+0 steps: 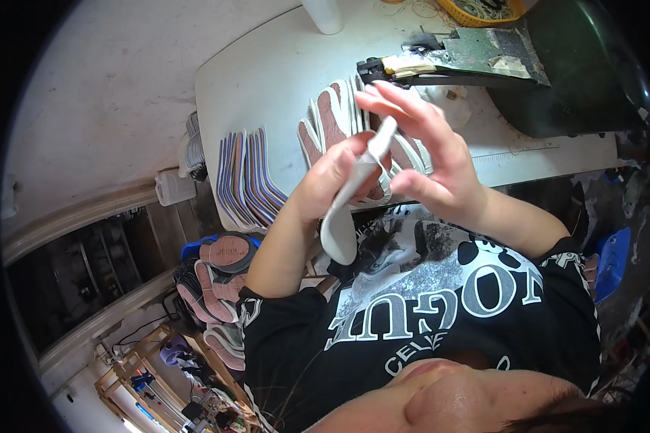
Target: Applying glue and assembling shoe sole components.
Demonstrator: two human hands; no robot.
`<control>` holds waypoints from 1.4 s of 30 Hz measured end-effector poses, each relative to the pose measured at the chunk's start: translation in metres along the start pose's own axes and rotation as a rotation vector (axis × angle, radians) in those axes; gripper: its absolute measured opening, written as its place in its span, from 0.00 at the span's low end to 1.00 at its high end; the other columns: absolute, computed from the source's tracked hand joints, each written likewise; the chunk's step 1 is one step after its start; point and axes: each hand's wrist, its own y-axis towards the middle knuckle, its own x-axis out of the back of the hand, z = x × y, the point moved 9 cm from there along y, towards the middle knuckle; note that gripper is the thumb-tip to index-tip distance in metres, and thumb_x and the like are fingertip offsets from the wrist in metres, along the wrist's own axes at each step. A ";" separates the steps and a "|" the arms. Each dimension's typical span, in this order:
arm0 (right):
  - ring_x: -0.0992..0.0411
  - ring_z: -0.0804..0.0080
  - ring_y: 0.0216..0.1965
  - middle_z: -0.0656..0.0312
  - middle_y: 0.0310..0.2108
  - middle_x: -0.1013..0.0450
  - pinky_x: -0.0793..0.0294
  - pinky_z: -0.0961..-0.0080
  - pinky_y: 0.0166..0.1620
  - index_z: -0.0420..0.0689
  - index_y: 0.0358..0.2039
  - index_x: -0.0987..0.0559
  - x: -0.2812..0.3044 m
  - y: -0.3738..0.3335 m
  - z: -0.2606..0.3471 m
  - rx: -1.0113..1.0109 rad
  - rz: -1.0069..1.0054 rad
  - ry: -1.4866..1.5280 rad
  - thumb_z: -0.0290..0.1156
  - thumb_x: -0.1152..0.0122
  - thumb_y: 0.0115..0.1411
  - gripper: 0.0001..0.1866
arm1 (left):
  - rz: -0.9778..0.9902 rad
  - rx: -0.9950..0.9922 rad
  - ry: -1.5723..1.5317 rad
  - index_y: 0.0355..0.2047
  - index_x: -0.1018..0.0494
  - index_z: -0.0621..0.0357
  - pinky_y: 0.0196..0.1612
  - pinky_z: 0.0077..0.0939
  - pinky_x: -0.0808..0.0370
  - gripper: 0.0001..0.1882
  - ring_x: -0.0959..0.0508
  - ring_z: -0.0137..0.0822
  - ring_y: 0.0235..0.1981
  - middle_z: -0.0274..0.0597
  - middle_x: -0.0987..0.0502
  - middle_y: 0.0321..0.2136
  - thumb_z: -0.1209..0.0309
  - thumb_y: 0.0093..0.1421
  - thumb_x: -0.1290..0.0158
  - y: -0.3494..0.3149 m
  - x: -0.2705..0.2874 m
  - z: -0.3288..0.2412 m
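Observation:
My left hand (334,179) is closed around the middle of a white, curved insole (339,229). The insole's wide end hangs down in front of my shirt, and its narrower end points up toward my other hand. My right hand (440,155) is open beside that upper end, with fingers stretched and thumb apart; whether a fingertip touches it I cannot tell. Just beyond my hands, a row of pink-and-white insoles (330,119) stands on the white table (267,86), partly hidden by my fingers. Left of them lies a row of blue-striped insoles (245,180).
A dark green sewing machine (570,72) takes up the table's right side. At the far edge are a yellow basket (484,16) and a white cylinder (323,16). Pink soles (220,278) are heaped below left, near a wooden rack (123,382). A blue bin (614,263) is at right.

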 end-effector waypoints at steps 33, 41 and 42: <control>0.43 0.54 0.69 0.37 0.68 0.45 0.45 0.59 0.68 0.29 0.65 0.39 -0.019 0.006 0.024 0.058 0.137 0.804 0.48 0.50 0.68 0.36 | -0.062 -0.273 0.337 0.47 0.25 0.71 0.36 0.25 0.27 0.27 0.22 0.31 0.32 0.44 0.21 0.32 0.55 0.61 0.42 -0.016 0.001 -0.053; 0.30 0.60 0.59 0.46 0.57 0.29 0.36 0.66 0.62 0.33 0.59 0.29 -0.003 0.008 0.019 0.084 0.122 0.478 0.36 0.57 0.72 0.23 | -0.121 -0.226 0.473 0.45 0.24 0.69 0.33 0.24 0.27 0.25 0.19 0.32 0.29 0.47 0.19 0.28 0.56 0.60 0.41 -0.017 -0.003 -0.061; 0.29 0.61 0.58 0.48 0.55 0.27 0.34 0.67 0.61 0.33 0.58 0.28 -0.003 0.008 0.017 0.045 0.114 0.536 0.34 0.58 0.72 0.22 | -0.130 -0.237 0.458 0.45 0.24 0.69 0.34 0.24 0.27 0.25 0.19 0.33 0.30 0.47 0.19 0.28 0.56 0.60 0.40 -0.017 -0.003 -0.062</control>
